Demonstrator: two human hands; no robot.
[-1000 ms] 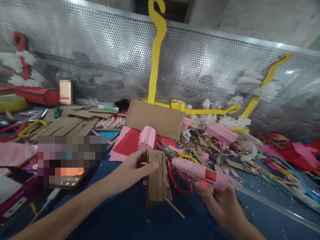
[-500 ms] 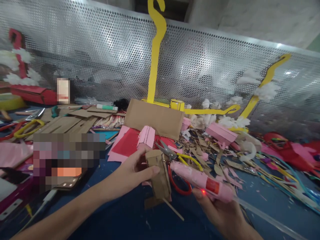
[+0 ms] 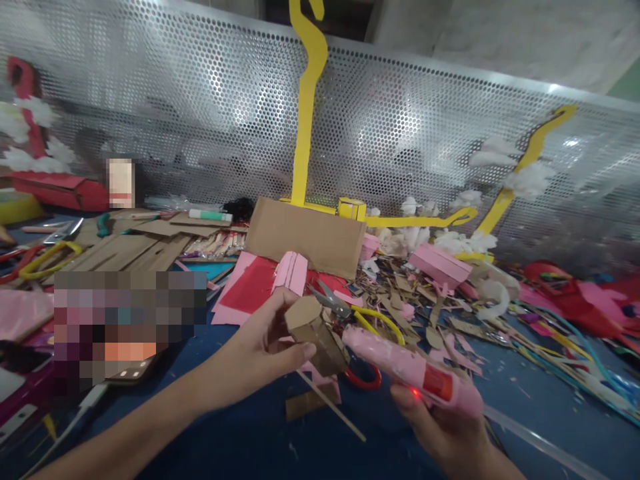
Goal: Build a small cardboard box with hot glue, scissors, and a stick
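My left hand grips a small many-sided cardboard box between thumb and fingers, its flat end tilted toward the camera. My right hand is wrapped round a pink glue gun with a red label and a lit red light; a clear glue stick sticks out of its back. The gun's nozzle is close to the box's right side; contact cannot be made out. Scissors with yellow and red handles lie just behind. A thin wooden stick and a cardboard scrap rest below the box.
A cardboard sheet leans beside a tall yellow cutout. Pink box pieces, red paper and cardboard scraps lie behind my hands. A perforated metal panel spans the back.
The cardboard box has turned in my left hand, showing more of its end face. The glue gun has moved slightly down and right. The camera view has shifted a little.
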